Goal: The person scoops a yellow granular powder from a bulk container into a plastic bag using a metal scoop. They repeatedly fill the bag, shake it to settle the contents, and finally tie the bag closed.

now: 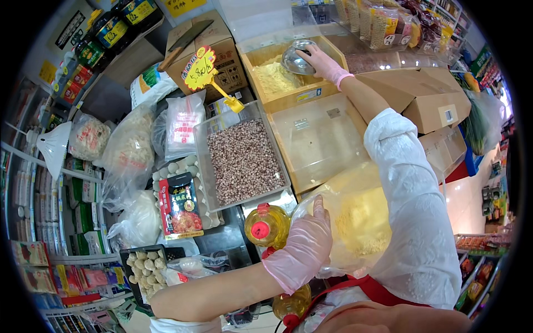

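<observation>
My right hand (pixel 322 62), in a pink translucent glove, grips the rim of a shiny metal bowl (pixel 296 58). The bowl is tilted against pale yellow flour (pixel 275 79) inside a wooden bin (pixel 302 96) with a raised clear lid. Nearer to me, my left hand (pixel 310 237), gloved alike, grips the left edge of a large clear plastic bag (pixel 362 216) that holds more yellow flour. The bag rests against my front, its far side by the bin with a closed clear lid. Some fingers of both hands are hidden.
Left of the bins stand a clear tub of speckled beans (pixel 245 162), a cooking oil bottle (pixel 268 227), egg trays (pixel 214 216) and a yellow price sign (pixel 200 73). A knife (pixel 189 39) lies on a cardboard box (pixel 220 62). Another cardboard box (pixel 433 98) is at right.
</observation>
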Tool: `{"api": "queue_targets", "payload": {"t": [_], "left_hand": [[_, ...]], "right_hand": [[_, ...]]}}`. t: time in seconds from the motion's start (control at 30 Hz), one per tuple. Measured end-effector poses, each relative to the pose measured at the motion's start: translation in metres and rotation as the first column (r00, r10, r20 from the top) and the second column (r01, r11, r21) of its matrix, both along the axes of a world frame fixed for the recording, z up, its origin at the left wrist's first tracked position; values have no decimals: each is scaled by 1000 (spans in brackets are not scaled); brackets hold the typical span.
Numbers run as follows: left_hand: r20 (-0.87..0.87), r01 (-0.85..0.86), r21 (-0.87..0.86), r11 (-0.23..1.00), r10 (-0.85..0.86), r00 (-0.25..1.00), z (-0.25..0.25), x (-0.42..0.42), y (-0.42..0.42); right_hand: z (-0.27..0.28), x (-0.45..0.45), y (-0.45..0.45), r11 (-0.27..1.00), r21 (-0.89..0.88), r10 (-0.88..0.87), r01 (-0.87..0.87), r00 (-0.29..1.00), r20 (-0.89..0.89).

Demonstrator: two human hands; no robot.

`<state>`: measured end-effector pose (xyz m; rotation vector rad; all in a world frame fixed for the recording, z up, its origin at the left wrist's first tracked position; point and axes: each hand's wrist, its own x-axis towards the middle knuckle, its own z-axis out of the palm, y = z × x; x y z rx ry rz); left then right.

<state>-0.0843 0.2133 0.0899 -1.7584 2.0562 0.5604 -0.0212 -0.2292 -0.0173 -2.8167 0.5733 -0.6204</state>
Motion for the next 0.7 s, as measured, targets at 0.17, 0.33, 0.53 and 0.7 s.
{"api": "queue_targets", "payload": {"t": [0.17,0.33,0.53,0.7], "left_hand": [[20,-32,76,997,30,999,10,-2,1],[3,-59,83,995,58,998,15,-4,5],[14,-25,-40,999,26,1000,19,-14,14],[33,27,-121,992,-23,999,24,-15,14]], "right_hand": [[17,-3,24,997,-76,-4,17,987,162],[37,-14,38,995,-10,-83,98,888,453],[51,-40,35,816,577,-458,39,652,604],[101,-78,94,152,843,-848,-516,370,380]]}}
